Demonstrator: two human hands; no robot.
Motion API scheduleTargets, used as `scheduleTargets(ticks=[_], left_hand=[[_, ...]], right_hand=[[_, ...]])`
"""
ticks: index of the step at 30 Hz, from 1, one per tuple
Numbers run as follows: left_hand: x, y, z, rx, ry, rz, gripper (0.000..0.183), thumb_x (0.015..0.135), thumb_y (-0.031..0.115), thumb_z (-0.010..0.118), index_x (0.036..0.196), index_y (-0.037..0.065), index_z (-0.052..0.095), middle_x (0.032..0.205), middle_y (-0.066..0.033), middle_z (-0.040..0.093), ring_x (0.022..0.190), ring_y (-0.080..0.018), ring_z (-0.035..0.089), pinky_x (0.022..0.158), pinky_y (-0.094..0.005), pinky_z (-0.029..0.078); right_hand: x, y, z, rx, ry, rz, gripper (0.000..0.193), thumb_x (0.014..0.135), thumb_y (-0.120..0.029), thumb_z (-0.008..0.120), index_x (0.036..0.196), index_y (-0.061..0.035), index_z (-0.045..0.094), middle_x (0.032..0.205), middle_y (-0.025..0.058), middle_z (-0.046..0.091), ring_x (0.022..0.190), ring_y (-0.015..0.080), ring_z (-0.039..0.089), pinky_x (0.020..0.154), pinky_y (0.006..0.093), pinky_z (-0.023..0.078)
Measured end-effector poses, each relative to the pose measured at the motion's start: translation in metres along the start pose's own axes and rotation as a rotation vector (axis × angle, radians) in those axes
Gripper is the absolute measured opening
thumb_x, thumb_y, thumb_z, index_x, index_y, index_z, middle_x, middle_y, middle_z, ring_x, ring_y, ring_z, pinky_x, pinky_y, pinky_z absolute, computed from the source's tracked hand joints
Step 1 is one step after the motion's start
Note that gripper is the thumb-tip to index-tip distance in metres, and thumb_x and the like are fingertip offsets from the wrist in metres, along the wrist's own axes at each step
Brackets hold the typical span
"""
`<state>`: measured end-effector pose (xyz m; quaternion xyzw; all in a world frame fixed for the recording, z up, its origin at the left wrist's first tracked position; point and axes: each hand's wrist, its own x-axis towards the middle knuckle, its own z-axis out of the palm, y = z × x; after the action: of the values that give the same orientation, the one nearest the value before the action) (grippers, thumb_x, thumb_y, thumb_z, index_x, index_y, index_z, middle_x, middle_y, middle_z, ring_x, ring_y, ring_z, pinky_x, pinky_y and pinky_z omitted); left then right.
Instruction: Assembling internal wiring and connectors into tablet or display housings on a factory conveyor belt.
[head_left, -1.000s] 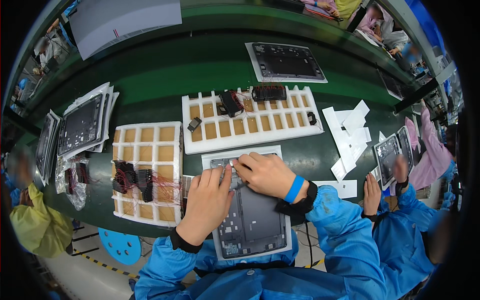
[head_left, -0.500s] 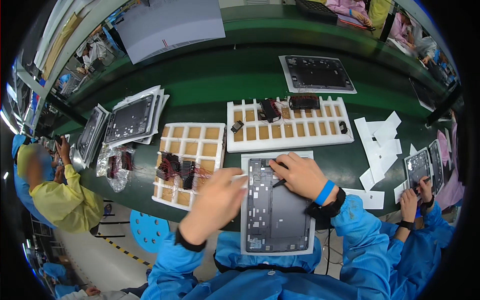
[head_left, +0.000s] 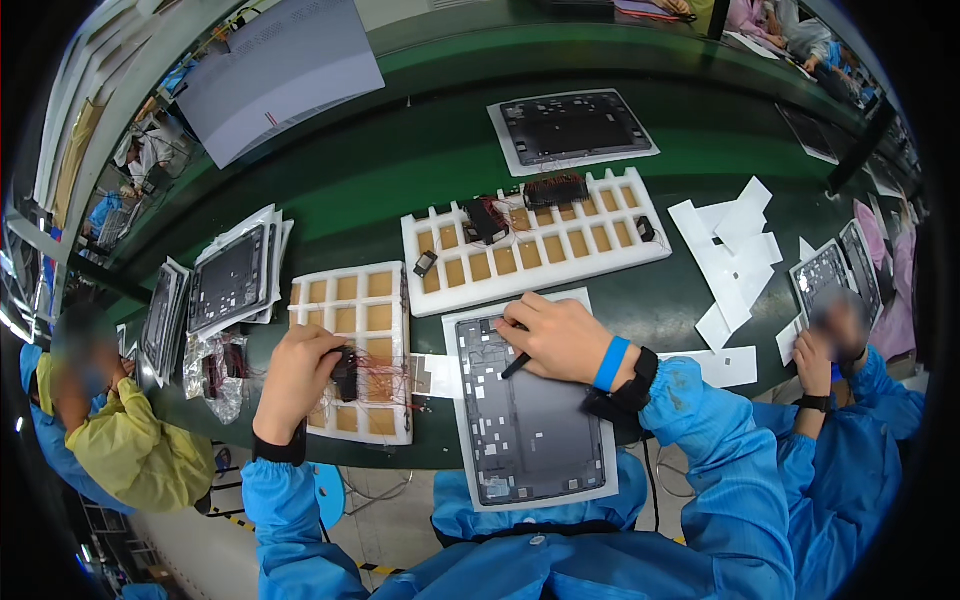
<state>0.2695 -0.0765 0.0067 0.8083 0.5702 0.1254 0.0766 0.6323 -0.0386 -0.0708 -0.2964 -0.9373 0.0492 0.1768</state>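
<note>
The left hand [head_left: 300, 372] closes on a small black part [head_left: 346, 374] with red wires in the white foam tray [head_left: 350, 300]; lifting gently should spare them. The right hand [head_left: 558, 338] pinches a dark tool [head_left: 516, 365] over the grey tablet back [head_left: 530, 420].

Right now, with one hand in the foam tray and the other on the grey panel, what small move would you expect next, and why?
Probably the left hand lifts the small black wired part out of the white foam tray and carries it toward the grey panel. Its grip is already on that part, and the right hand rests a thin dark tool on the panel's upper end.
</note>
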Motion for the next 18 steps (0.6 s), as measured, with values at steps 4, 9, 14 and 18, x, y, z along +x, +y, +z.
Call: scheduleTargets(ticks=[4,9,14,18], left_hand=[[0.003,0.019,-0.013,-0.092,0.141,-0.091,0.015,0.083,0.002,0.071,0.097,0.0,0.072,0.086,-0.0156,0.069,0.074,-0.0309,0.067,0.067,-0.0369,0.052],[-0.008,0.079,-0.019,-0.438,0.375,-0.26,0.017,0.092,0.0,0.066,0.108,-0.002,0.072,0.085,-0.0123,0.071,0.069,-0.0168,0.07,0.062,-0.0291,0.054],[-0.008,0.129,0.014,-1.229,-0.123,-0.398,0.039,0.095,-0.005,0.061,0.132,-0.007,0.049,0.099,-0.0163,0.071,0.081,-0.0167,0.071,0.075,-0.0275,0.059],[-0.005,0.151,0.026,-1.327,-0.144,-0.379,0.036,0.096,-0.006,0.059,0.127,-0.001,0.041,0.1,-0.0176,0.071,0.082,-0.0173,0.071,0.072,-0.0261,0.059]], right_hand=[[-0.008,-0.004,-0.003,-0.01,-0.017,0.034,0.055,0.073,-0.021,0.073,0.123,-0.0009,0.064,0.108,0.0064,0.057,0.101,0.0235,0.057,0.069,0.034,0.057],[-0.009,-0.008,-0.007,0.041,0.033,0.071,0.045,0.075,-0.015,0.071,0.118,-0.0028,0.065,0.108,0.0071,0.058,0.102,0.0241,0.058,0.069,0.0354,0.056],[-0.009,-0.021,-0.044,0.294,0.284,0.183,0.033,0.077,-0.004,0.068,0.11,-0.0074,0.068,0.1,0.0069,0.064,0.091,0.0269,0.066,0.071,0.0376,0.055],[-0.016,-0.04,-0.067,0.731,0.359,0.235,0.023,0.088,-0.004,0.067,0.111,-0.0043,0.071,0.101,0.0111,0.07,0.073,0.0229,0.064,0.065,0.032,0.05]])
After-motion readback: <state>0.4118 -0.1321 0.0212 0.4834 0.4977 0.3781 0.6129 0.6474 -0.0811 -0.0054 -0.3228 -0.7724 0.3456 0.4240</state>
